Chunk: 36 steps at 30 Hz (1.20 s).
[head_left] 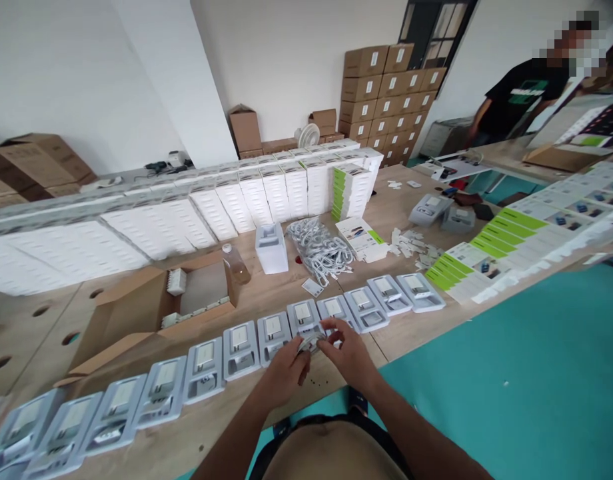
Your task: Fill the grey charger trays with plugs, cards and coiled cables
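A coiled white cable (311,342) is held between my two hands, just above the table's front edge. My left hand (288,368) is closed around the coil's left side. The fingers of my right hand (342,348) pinch its right side. Right behind the coil lies a pale plastic tray (302,313) with a white adapter in its upper compartment; my hands hide part of its lower end. More such trays, like the one (240,348) to the left and the one (365,308) to the right, form a long row along the front edge.
Behind the row lie a bag of white cables (319,247), a stack of trays (271,250), a bottle (235,263) and an open carton (131,300). White boxes (236,200) line the back; green-and-white boxes (506,233) stand at right. A person (526,93) stands at far right.
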### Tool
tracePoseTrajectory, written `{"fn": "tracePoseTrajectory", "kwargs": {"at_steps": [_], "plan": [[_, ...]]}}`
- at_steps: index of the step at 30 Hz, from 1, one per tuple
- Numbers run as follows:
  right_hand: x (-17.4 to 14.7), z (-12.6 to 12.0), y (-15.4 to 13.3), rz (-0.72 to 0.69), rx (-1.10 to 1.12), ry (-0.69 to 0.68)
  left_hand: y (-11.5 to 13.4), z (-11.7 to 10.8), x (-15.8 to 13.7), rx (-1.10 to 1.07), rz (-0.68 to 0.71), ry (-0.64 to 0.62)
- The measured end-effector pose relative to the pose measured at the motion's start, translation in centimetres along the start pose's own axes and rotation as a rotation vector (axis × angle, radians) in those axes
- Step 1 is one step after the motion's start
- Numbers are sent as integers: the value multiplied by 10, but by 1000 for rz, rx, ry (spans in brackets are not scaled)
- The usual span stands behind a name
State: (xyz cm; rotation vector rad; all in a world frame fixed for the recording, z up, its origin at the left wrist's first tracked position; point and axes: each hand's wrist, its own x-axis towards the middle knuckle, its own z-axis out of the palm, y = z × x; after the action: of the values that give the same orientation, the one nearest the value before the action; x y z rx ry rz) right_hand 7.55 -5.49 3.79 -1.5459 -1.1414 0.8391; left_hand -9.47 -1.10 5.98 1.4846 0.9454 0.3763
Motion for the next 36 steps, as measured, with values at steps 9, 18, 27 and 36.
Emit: {"fn": "tracePoseTrajectory", "kwargs": {"at_steps": [9,18,27,36], "plan": [[1,-8,8,271,363,-130,-7,-4,16,-93,-49,-41],[-13,1,26,75,-63,63,-29,22,29,135,-21,29],[4,-91,81,466,385,286,-34,74,82,-195,-149,-168],[72,-358,157,361,26,574,19,220,250,448,326,-194]]}}
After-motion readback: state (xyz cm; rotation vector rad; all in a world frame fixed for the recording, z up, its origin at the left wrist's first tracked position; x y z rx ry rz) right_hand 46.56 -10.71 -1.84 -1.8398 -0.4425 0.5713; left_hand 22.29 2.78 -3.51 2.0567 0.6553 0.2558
